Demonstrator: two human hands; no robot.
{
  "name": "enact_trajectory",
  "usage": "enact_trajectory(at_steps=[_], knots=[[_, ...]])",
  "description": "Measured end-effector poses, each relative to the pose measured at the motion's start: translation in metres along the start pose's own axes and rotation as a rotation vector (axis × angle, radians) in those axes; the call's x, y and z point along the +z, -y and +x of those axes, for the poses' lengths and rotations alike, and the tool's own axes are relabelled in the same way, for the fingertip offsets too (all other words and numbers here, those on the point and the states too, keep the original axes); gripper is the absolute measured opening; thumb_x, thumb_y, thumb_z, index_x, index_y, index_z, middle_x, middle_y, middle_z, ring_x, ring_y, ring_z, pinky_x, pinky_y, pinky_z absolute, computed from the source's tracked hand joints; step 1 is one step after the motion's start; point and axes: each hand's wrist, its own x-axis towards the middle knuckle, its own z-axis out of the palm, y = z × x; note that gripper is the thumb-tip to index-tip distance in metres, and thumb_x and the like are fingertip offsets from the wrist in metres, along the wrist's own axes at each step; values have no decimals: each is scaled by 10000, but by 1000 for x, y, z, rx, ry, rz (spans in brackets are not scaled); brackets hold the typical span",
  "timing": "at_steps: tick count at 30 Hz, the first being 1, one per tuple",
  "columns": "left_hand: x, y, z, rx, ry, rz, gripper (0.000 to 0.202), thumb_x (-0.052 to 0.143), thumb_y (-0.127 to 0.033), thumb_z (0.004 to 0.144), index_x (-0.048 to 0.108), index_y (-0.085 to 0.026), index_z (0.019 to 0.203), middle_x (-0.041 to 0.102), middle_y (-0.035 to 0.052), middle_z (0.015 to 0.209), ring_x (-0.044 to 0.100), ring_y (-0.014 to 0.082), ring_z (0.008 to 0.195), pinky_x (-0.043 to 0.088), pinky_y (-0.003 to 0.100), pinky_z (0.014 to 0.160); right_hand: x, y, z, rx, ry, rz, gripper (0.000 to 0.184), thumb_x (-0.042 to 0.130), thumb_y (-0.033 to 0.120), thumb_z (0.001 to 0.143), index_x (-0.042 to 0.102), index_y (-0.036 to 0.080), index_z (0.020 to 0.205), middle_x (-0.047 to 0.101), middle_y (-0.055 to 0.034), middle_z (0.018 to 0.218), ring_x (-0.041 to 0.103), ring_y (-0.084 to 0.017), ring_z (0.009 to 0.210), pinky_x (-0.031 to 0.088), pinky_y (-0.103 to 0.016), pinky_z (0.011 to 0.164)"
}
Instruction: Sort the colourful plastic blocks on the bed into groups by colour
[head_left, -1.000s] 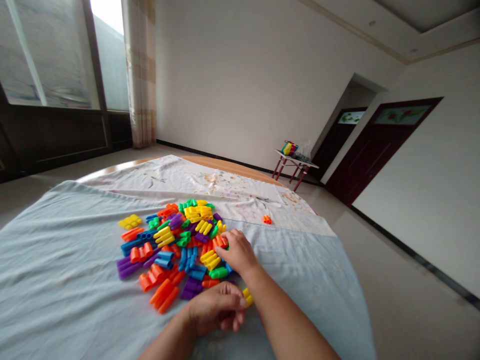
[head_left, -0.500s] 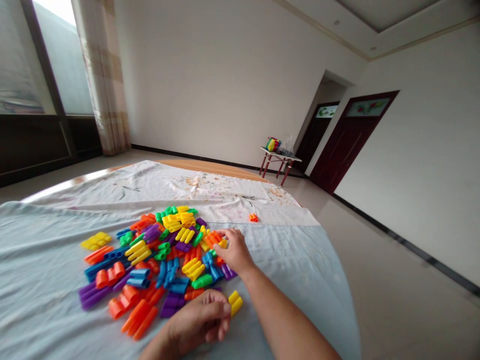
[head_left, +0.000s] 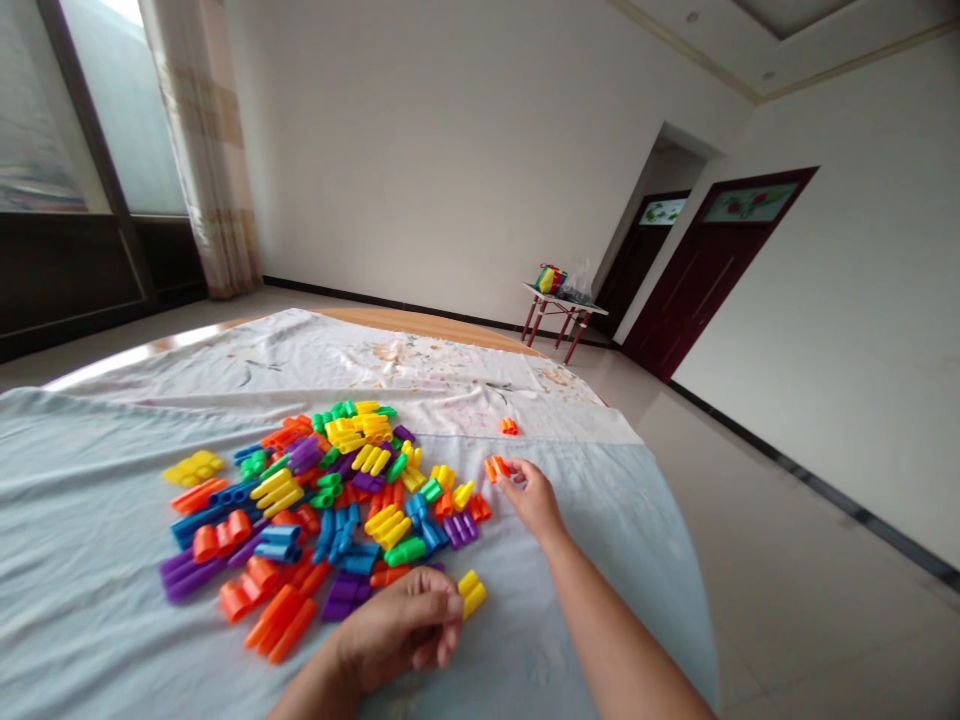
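My right hand (head_left: 531, 498) pinches an orange toy block (head_left: 496, 468) made of joined bullet-shaped tubes, just right of the pile. Closer to me, my left hand (head_left: 412, 620) is curled closed, with a yellow block (head_left: 471, 595) of the same kind at its thumb and fingertips. To the left and beyond it spreads a heap of such blocks in orange, yellow, green, blue and purple; a purple block (head_left: 460, 530) lies at the heap's right edge. Farther back, a lone orange block (head_left: 509, 426) rests on the cloth.
A pale blue cloth (head_left: 600, 570) and a white floral cloth (head_left: 450, 380) cover the round table. Behind it, a small side table (head_left: 564, 300) carries a colourful bag (head_left: 551, 278) and a clear plastic bag. A curtain hangs at the left by the window.
My right hand has drawn the orange block rightward, off the heap's edge, uncovering blocks beneath. My left hand stays nearly still with the yellow block. The view has tilted slightly.
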Motion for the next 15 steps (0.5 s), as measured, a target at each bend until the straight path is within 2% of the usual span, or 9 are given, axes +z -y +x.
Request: enact_trajectory(at_steps=[9,15], knots=[[3,-3,-2,-2,-12,40,380,669,-444,611,570,-96,494,514,37,405,309,37,286,122,206,337,11,11,-14,-78,118,29,241,611,274,742,653,152,947,669,-65,906,602,-158,756,500,-296,753],[4,-5,-3,7,-4,52,383,667,-447,623,562,-100,500,511,32,412,308,36,293,126,205,343,10,27,-21,-193,288,57,296,602,329,791,659,187,1045,678,-55,939,614,-170,845,487,-296,804]])
